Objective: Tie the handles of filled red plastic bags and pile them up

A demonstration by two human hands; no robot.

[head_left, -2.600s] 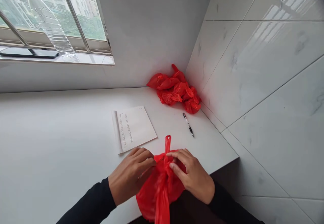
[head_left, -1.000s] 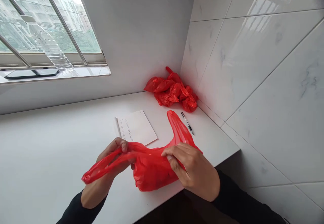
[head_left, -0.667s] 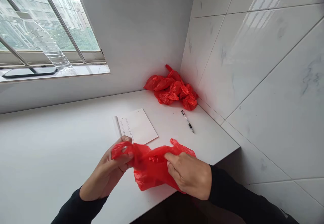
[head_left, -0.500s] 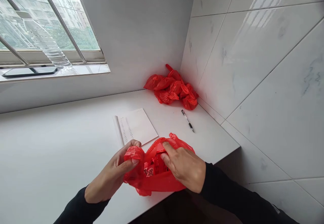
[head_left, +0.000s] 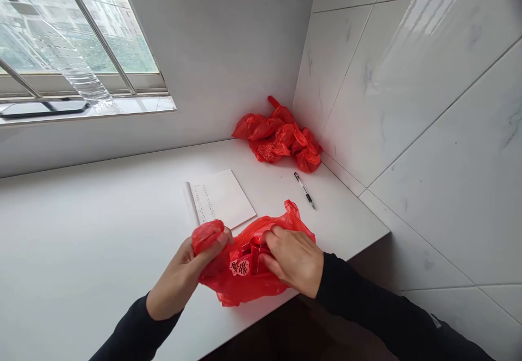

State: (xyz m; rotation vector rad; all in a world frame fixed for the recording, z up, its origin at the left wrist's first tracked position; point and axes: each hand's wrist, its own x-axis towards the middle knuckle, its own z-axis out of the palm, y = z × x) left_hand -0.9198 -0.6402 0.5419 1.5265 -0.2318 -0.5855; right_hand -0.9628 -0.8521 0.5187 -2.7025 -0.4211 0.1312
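Note:
A red plastic bag (head_left: 244, 291) sits with its mouth open near the front edge of the white table. My left hand (head_left: 178, 277) is closed around the bunched left side of that bag. Inside it are shiny red packets (head_left: 241, 266), one with dark characters on a pink patch. My right hand (head_left: 299, 257) reaches into the mouth from the right, its thumb and fingers curled around a red packet. The fingertips are partly hidden among the red plastic.
An open notebook (head_left: 226, 195) lies just behind the bag, with a black pen (head_left: 304, 190) to its right. More crumpled red plastic bags (head_left: 281, 138) lie in the back corner. A water bottle (head_left: 69, 59) and a dark flat device (head_left: 43, 110) are on the windowsill.
My left hand has shifted slightly and turned, lifting the bunched plastic a little. The right hand's fingers have curled further inside the bag, and the printed packet shows more. The view has tilted slightly.

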